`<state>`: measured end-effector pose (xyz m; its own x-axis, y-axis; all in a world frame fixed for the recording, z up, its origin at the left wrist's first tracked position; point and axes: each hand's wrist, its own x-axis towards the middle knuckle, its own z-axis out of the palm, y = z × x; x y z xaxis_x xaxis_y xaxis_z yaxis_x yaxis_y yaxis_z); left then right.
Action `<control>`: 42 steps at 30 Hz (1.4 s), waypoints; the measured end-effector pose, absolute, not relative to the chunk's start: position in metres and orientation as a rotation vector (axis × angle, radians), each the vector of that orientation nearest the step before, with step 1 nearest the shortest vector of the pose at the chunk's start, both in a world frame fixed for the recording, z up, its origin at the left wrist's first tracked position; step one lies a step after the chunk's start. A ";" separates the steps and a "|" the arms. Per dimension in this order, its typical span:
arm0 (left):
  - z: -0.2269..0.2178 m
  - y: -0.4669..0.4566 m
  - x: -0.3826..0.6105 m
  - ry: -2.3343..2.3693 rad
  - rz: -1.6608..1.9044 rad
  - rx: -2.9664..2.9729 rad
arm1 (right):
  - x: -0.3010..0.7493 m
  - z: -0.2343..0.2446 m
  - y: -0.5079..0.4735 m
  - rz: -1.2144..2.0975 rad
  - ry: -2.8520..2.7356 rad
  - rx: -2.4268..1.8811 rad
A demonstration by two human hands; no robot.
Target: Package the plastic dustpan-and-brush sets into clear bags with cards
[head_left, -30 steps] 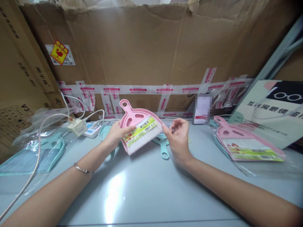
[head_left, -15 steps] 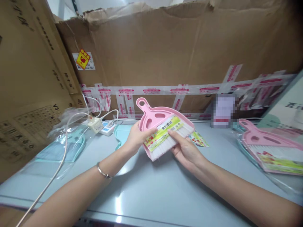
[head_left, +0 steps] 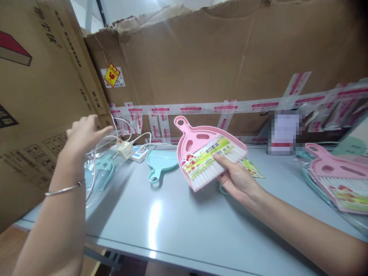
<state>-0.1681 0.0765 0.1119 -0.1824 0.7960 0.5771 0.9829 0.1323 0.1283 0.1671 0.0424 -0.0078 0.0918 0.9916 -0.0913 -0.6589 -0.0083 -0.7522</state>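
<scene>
My right hand (head_left: 240,178) is closed on the lower edge of a pink dustpan (head_left: 194,134), its thumb over the printed card. A brush with white bristles (head_left: 205,176) lies across the dustpan, behind a green and yellow card (head_left: 202,159). My left hand (head_left: 83,134) is raised at the left, thumb out and fingers apart, holding nothing that I can see. It is above and beside a clear plastic bag (head_left: 99,188) with a teal dustpan (head_left: 105,168) inside. An unwrapped teal dustpan (head_left: 163,159) lies on the table between the hands.
A bagged pink dustpan and brush set (head_left: 336,168) lies at the right. Another printed card (head_left: 254,168) is partly behind my right hand. A white plug (head_left: 125,149), power strip (head_left: 139,153) and cables are at the back left. A blurred phone-like object (head_left: 284,132) leans on the cardboard box (head_left: 184,57).
My left hand has let go of the pink dustpan and moved left toward the plastic bag. My right hand still holds the set. The view has shifted a little left.
</scene>
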 end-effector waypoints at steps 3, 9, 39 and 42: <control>0.104 0.083 -0.197 -2.168 -0.477 -1.721 | 0.167 -0.010 0.042 1.426 -0.556 -0.784; 0.092 0.076 -0.168 -1.494 -0.717 -1.794 | 0.178 -0.006 0.047 1.370 -0.621 -0.803; 0.026 0.125 0.011 -1.313 0.223 -2.807 | 0.236 -0.012 0.052 1.199 -0.490 -0.825; 0.022 0.125 0.027 -1.334 0.281 -2.721 | 0.235 -0.014 0.051 1.210 -0.490 -0.844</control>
<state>0.0266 0.1253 0.0219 0.5997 0.7910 -0.1215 0.7728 -0.6118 -0.1686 0.2346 0.0512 -0.0137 0.3066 0.9465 -0.1003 -0.6099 0.1145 -0.7841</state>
